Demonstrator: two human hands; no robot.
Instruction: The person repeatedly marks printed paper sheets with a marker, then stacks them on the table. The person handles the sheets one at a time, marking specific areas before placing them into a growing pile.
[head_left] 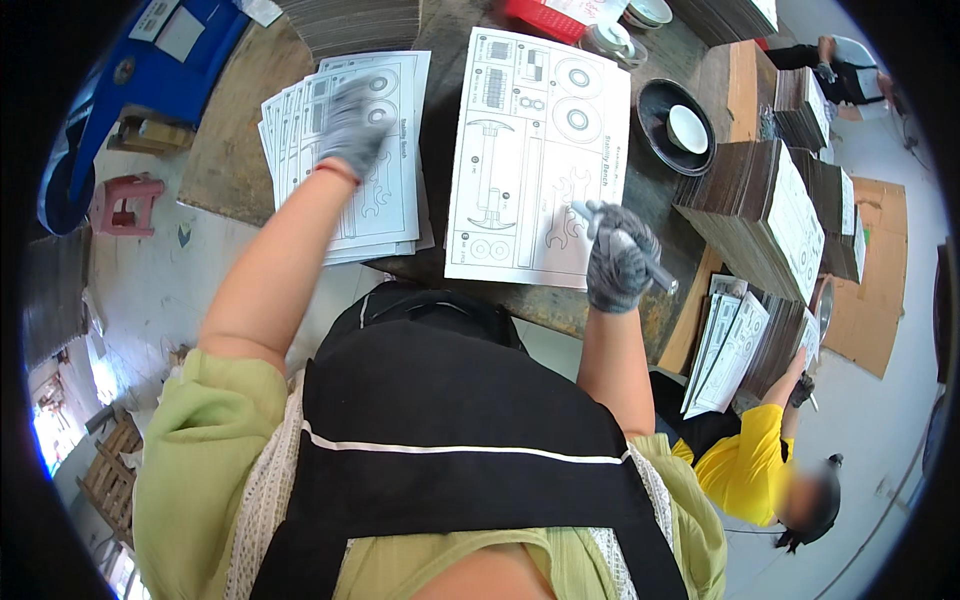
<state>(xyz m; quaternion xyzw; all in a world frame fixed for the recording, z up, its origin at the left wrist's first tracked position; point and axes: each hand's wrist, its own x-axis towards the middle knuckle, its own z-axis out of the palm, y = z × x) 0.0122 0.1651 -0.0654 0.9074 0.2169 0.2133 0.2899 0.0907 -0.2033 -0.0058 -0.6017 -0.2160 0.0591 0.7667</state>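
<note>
R hand (pixel 618 262), grey knit glove, is clenched round a slim metal-looking tool (pixel 640 255); the shaft runs diagonally, one end over the lower right corner of the single printed sheet (pixel 535 150), the other end sticking out toward the desk's near right edge. Fist-type grip w/ tool angled down suggests it is held for pressing or scoring on the sheet, not for carrying. L hand (pixel 352 125), same glove type, motion-blurred, lies on top of the fanned stack of sheets (pixel 345 150) at the desk's left part; fingers bent on the top sheet, but cannot tell if it pinches a sheet or only presses flat. Fanned offset of the stack prob. lets one sheet be separated at a time. Single sheet: white card, lying flat at desk centre, printed w/ black outline shapes, incl. rings, a curved bar, wrench-like forms and a long rectangle; near edge close to the desk's (pixel 230 150) front edge. Beyond, toward far right: dark round dish (pixel 655 125) w/ white bowl (pixel 688 128) inside; brown card stacks (pixel 745 215) at right edge. A co-worker in a yellow top (pixel 745 465) is lower right.
</note>
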